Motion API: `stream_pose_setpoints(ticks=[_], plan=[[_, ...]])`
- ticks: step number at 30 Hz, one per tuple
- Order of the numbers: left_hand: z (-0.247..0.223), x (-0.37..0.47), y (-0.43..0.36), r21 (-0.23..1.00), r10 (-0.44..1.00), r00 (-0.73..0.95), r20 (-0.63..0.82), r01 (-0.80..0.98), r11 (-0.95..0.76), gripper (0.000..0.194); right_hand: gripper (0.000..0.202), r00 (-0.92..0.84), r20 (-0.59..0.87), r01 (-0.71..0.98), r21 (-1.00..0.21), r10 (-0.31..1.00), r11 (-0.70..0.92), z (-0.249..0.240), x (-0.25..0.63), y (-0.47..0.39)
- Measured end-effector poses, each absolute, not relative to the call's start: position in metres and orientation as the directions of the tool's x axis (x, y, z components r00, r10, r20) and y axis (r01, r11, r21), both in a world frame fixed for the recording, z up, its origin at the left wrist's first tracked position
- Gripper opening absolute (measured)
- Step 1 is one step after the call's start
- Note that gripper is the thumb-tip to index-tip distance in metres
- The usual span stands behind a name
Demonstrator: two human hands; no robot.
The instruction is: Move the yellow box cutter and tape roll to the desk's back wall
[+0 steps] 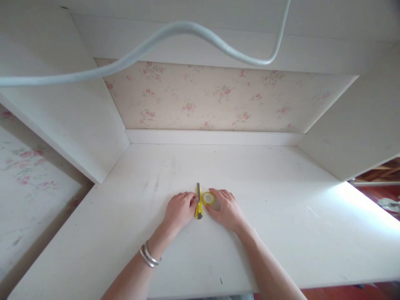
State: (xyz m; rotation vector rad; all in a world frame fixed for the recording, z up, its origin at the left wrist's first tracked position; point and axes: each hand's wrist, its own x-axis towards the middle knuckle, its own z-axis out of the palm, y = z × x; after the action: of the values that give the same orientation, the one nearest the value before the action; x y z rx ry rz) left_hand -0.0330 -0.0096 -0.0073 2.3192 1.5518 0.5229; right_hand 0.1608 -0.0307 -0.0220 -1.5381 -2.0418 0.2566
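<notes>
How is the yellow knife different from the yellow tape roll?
The utility knife is long and thin; the tape roll is round with a hole in the middle. The utility knife has a grey blade part sticking out toward the wall; the tape roll is yellow all around. The left hand touches the utility knife; the right hand touches the tape roll. Both are yellow and lie flat on the white desk.
</notes>
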Motion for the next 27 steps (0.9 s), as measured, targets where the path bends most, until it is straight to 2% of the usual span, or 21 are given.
stream_pose_setpoints(ticks=[12, 17, 23, 27], plan=[[-0.004, -0.033, -0.010, 0.430, 0.929, 0.355, 0.101, 0.827, -0.362, 0.024, 0.052, -0.116, 0.291, 0.807, -0.530, 0.950, 0.261, -0.028, 0.159, -0.031], [-0.001, -0.034, -0.011, 0.395, 0.928, 0.361, 0.095, 0.842, -0.368, 0.033, 0.050, 0.054, 0.336, 0.791, -0.589, 0.940, 0.165, -0.028, 0.185, -0.034], [0.001, -0.031, -0.016, 0.367, 0.914, 0.392, 0.102, 0.839, -0.401, 0.039, 0.055, 0.280, 0.347, 0.832, -0.553, 0.895, -0.046, -0.031, 0.274, -0.047], [-0.001, -0.028, -0.018, 0.337, 0.907, 0.401, 0.128, 0.843, -0.420, 0.040, 0.057, 0.341, 0.349, 0.851, -0.509, 0.873, -0.130, -0.040, 0.316, -0.061]])
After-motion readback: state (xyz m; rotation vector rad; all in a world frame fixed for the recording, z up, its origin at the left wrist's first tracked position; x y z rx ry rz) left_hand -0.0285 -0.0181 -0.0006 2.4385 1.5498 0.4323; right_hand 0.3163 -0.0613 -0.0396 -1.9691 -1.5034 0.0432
